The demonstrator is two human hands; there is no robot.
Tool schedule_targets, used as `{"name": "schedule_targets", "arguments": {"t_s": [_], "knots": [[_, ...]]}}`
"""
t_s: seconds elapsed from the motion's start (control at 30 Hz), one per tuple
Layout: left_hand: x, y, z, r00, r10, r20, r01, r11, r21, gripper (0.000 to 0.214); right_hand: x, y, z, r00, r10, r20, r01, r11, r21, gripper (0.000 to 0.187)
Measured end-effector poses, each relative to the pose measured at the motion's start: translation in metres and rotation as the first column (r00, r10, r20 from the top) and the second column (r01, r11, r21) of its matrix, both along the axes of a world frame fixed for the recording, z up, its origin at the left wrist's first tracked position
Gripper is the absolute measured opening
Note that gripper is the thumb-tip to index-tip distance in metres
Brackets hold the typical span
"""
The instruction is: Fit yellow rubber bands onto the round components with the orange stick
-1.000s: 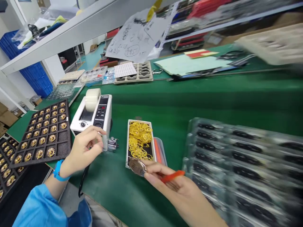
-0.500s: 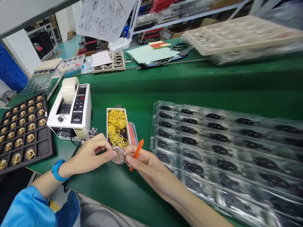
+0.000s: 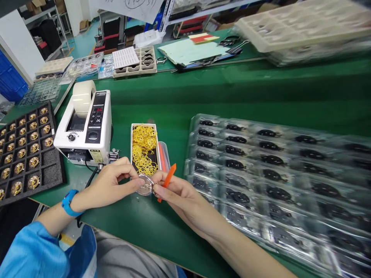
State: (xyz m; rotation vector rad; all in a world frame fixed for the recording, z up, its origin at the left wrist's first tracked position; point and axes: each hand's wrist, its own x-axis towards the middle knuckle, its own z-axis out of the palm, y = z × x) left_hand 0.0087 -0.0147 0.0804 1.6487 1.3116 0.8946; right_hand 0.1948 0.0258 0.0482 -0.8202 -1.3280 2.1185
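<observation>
Both of my hands meet over the green table's near edge, pinching a small round metal disc [image 3: 145, 184] between them. My left hand [image 3: 111, 183] grips the disc's left rim with thumb and fingers. My right hand [image 3: 176, 195] holds the disc's right side and also carries an orange plastic stick [image 3: 168, 181] that juts up between its fingers. Just behind the disc stands a narrow white box of yellow rings [image 3: 143, 148].
A white tape dispenser [image 3: 85, 125] with a tape roll stands at left. A black foam tray of gold round parts [image 3: 24, 148] lies beyond it. Clear blister trays with black parts [image 3: 275, 173] cover the right. Beige trays [image 3: 301, 27] and papers [image 3: 191, 50] sit at the back.
My left hand left the tape dispenser and came to the disc, which my right hand held alone before. The view has swung right and down. In the last half second little has moved.
</observation>
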Motion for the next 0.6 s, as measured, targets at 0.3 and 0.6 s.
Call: {"name": "schedule_targets", "arguments": {"t_s": [0.3, 0.6], "knots": [[0.0039, -0.0029, -0.0026, 0.986, 0.070, -0.152, -0.051, 0.991, 0.124, 0.021, -0.0004, -0.0010, 0.0013, 1.000, -0.014, 0.013, 0.013, 0.999, 0.030, 0.046], [0.0059, -0.0058, 0.0001, 0.967, 0.106, -0.230, -0.062, 0.980, 0.191, 0.019, 0.0000, -0.0012, -0.0004, 0.993, -0.056, 0.100, 0.042, 0.989, 0.143, 0.049]]}}
